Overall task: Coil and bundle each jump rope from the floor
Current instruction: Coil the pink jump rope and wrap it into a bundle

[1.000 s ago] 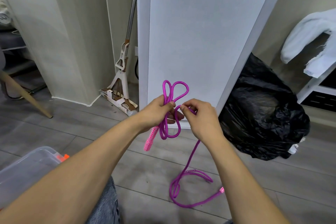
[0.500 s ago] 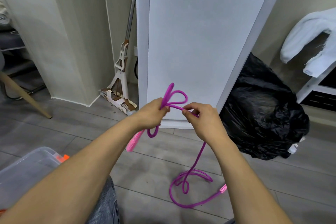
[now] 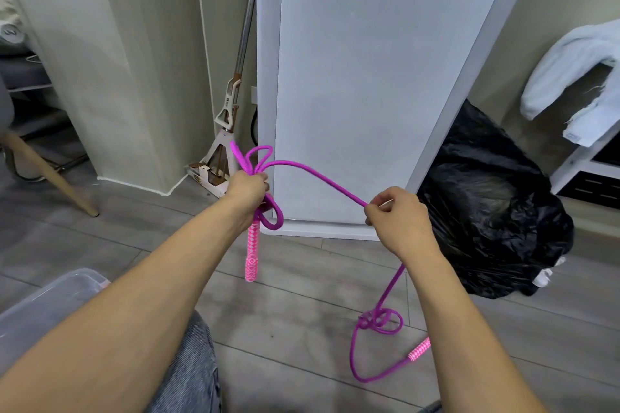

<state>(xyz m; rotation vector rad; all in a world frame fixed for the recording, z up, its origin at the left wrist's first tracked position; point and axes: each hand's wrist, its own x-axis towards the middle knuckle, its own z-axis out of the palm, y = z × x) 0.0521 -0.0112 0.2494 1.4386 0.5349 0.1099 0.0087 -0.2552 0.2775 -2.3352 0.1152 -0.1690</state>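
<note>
A tall white panel (image 3: 369,77) stands against the far wall in front of you, and the grey plank floor (image 3: 302,278) spreads out below it. A bulging black bag (image 3: 496,211) sits on the floor right of the panel. A clear plastic bin (image 3: 43,305) shows at the near left edge, and a mop (image 3: 231,104) stands in the far corner just left of the panel.

The purple jump rope (image 3: 389,288) is partly up in your hands and partly on the floor. Your left hand (image 3: 246,191) is clenched around a bunch of loops (image 3: 260,156). Several stick up above the fist, one hangs below it, and a pink handle (image 3: 251,251) dangles down, clear of the floor. From that bunch a single strand (image 3: 322,178) arcs right to your right hand (image 3: 399,214), which pinches it between thumb and fingers. Below that hand the rope drops to the near right floor. There it lies in a small tangle (image 3: 380,320) and one wide loop (image 3: 352,355), ending at the second pink handle (image 3: 419,349).

You look to be midway through coiling this rope: a few turns are gathered, and a good length is not yet taken up. The next move likely calls for carrying the right hand's strand across to the left fist as another loop, with the left fist tight so the bunch does not slip. Mind the tangle on the floor, because it may pull into a knot as the rope comes up.
</note>
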